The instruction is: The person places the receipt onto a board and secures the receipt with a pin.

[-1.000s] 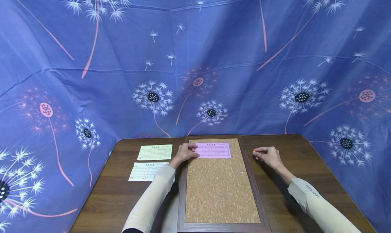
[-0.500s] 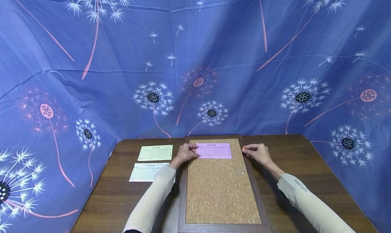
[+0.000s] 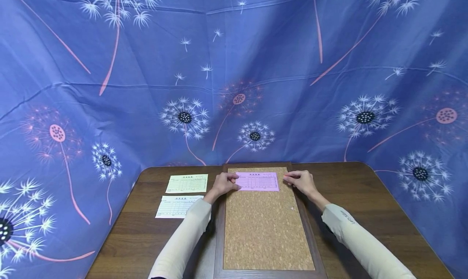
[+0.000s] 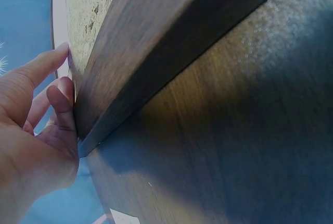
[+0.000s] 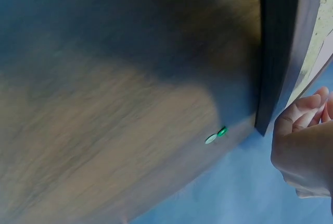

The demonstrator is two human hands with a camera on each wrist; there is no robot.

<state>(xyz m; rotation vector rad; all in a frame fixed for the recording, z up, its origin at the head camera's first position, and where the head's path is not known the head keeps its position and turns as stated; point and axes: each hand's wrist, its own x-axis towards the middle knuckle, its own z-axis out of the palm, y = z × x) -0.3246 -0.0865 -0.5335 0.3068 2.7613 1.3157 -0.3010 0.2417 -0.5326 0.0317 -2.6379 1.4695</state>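
Observation:
A pink printed form (image 3: 256,181) lies across the top of the framed cork board (image 3: 268,230). At the form's left edge my left hand (image 3: 223,183) presses with thumb and a finger set apart; the left wrist view has one finger (image 4: 49,65) reaching straight to the paper. Just right of the form, over the cork's upper right edge, is my right hand (image 3: 302,182). Its thumb and forefinger pinch a small orange thumbtack, now nearly hidden by the fingertips. In the right wrist view the right hand (image 5: 307,135) is beside the frame.
Left of the board lie a yellow form (image 3: 187,183) and a white form (image 3: 175,207), the latter partly under the left sleeve. Green (image 5: 222,131) and white (image 5: 210,139) thumbtacks lie near the table's far edge. A raised wooden frame (image 3: 308,238) borders the cork. Blue cloth hangs behind.
My right hand has moved left from over the table, across the frame, to the cork beside the pink form, carrying the orange thumbtack. The left hand stays at the form's left edge.

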